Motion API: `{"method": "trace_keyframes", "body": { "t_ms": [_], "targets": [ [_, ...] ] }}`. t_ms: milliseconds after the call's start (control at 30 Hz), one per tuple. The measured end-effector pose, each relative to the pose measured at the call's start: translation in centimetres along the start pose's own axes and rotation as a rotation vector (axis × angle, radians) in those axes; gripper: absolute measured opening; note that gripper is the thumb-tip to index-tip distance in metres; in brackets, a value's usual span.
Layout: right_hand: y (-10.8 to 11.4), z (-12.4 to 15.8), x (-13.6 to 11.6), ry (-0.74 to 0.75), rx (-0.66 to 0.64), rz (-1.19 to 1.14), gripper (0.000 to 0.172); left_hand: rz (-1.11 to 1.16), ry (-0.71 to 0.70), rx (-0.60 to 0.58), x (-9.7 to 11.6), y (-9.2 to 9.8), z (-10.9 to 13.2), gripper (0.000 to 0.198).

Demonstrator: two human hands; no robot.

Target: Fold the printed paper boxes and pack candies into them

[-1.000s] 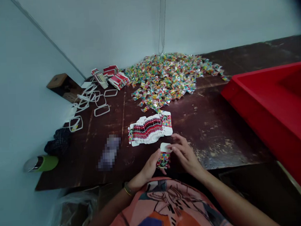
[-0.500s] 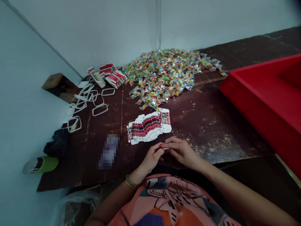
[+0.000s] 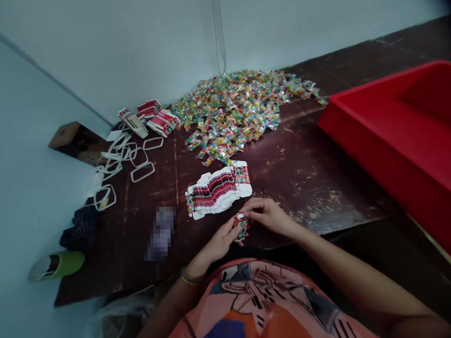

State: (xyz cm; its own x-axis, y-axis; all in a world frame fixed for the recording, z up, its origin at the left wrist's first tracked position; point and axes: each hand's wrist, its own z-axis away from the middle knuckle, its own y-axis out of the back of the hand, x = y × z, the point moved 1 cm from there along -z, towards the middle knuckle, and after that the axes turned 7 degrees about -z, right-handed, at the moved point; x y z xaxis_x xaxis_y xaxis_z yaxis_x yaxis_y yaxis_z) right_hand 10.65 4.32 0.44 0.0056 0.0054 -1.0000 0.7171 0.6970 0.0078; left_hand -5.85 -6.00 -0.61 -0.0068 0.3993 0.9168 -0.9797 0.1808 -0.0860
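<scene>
Hands: our left hand (image 3: 221,240) and right hand (image 3: 266,216) both pinch one small printed carton (image 3: 241,226).
Bench (image 3: 303,176): fanned flat cartons (image 3: 217,190) just beyond our hands.

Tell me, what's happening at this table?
A person holds a small printed carton between the left hand and right hand, just above the near edge of a dark table. A fanned stack of flat cartons lies just beyond the hands, a heap of colourful wrapped sweets farther back, and a red tray to the right.
</scene>
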Motion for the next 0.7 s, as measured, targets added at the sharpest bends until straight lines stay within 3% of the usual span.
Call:
{"method": "trace_keyframes", "body": {
  "t_ms": [133, 267, 333, 400, 467, 567, 633, 700],
  "targets": [
    [-0.5, 0.9, -0.1, 0.162, -0.073, 0.207, 0.020, 0.131, 0.078, 0.033, -0.6, 0.0, 0.0, 0.045],
    [-0.5, 1.7, -0.2, 0.174, -0.080, 0.262, 0.028, 0.344, 0.107, 0.124, -1.1, -2.0, -0.7, 0.051],
    [0.7, 2.6, -0.8, 0.096, -0.036, 0.232, 0.023, 0.356, 0.089, 0.075, -0.9, -3.1, -1.1, 0.052],
    [3.0, 4.3, -2.1, -0.039, -0.085, 0.203, 0.018, 0.255, 0.050, -0.040, -0.3, -3.6, -1.3, 0.047],
    [5.8, 6.6, -3.7, -0.196, -0.258, 0.210, 0.018, 0.129, 0.012, -0.116, 0.4, -3.1, -1.4, 0.043],
    [8.7, 8.5, -4.9, -0.313, -0.474, 0.306, 0.018, 0.141, 0.030, -0.011, 0.9, -1.4, -1.7, 0.040],
    [8.8, 6.8, -4.1, -0.211, -0.419, 0.410, 0.019, 0.226, 0.055, 0.093, 0.7, -0.4, -2.1, 0.039],
    [7.6, 2.7, -2.3, -0.007, -0.263, 0.541, 0.023, 0.275, 0.067, 0.126, 0.3, -0.2, -2.5, 0.038]
  ]
}}
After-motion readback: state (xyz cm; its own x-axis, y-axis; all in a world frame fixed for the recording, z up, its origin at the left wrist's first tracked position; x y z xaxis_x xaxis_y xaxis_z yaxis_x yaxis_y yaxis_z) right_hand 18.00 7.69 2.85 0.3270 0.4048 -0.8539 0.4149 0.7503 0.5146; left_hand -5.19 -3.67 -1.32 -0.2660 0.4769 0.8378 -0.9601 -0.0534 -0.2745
